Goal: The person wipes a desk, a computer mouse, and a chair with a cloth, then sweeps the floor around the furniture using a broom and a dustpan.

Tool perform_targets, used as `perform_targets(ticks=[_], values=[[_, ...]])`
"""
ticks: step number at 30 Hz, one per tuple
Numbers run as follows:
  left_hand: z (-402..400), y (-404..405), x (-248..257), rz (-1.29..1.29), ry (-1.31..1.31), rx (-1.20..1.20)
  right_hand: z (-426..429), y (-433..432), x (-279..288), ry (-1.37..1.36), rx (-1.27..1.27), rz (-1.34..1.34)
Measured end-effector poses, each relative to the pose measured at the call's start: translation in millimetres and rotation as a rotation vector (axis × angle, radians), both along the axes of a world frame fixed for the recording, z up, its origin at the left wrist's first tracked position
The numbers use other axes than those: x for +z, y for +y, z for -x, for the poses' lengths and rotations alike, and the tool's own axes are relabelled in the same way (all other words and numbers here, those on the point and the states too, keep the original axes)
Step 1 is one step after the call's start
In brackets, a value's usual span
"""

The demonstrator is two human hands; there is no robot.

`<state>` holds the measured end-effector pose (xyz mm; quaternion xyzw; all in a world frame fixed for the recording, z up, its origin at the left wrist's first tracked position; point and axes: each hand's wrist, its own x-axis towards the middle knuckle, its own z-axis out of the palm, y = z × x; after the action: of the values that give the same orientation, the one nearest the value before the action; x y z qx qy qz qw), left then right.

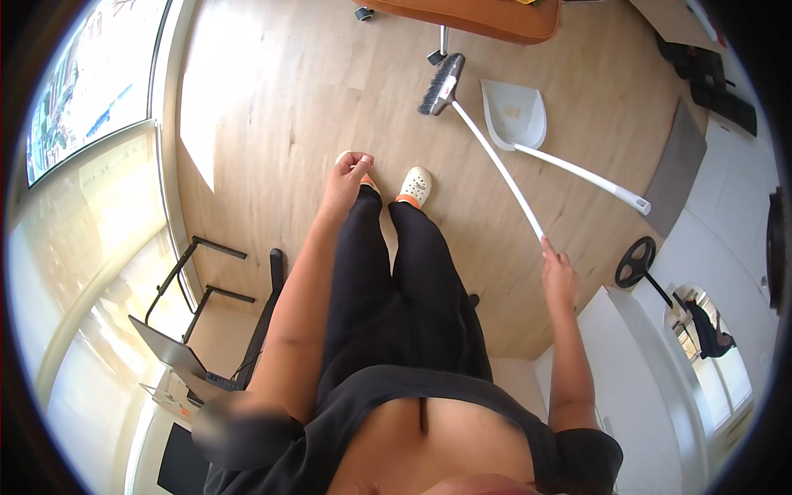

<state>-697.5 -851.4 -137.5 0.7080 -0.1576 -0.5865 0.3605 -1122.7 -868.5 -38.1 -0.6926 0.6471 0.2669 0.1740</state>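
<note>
My right hand [560, 278] grips the end of the white handle of a broom [499, 167]. The handle slants away to the broom head [444, 86], whose dark bristles face left on the wood floor, beside a chair leg. Right of the broom lies a white long-handled dustpan [530, 127], its open edge facing away from me, with a small patch of light-brown debris [512, 112] inside. My left hand [351, 176] hangs in front of my left shoe, fingers curled in towards the thumb; nothing shows in it.
An orange-brown chair [495, 15] on casters stands ahead. At left are a window [93, 93] and a black metal frame [201, 272] near a laptop [167, 346]. A grey mat [677, 154], white cabinets [631, 359] and a black round-based stand [637, 263] line the right.
</note>
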Motion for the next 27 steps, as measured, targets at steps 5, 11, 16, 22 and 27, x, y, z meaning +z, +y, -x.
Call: perform_targets(ticks=[5,11,16,22,27], values=[[21,-13,-3,-0.043,0.071,-0.062,-60,-20,-25,0.022,-0.011,0.013],[-21,-17,-12,-0.021,0.062,-0.034,-51,25,-17,0.158,-0.044,-0.116],[-67,-4,-35,-0.035,-0.027,-0.008,-75,39,20,0.088,-0.051,-0.123],[-92,-3,-40,-0.068,-0.011,-0.041,-204,-52,-39,-0.137,0.018,-0.044],[-113,-19,-38,-0.056,-0.023,-0.019,-271,-110,-84,-0.16,-0.019,-0.008]])
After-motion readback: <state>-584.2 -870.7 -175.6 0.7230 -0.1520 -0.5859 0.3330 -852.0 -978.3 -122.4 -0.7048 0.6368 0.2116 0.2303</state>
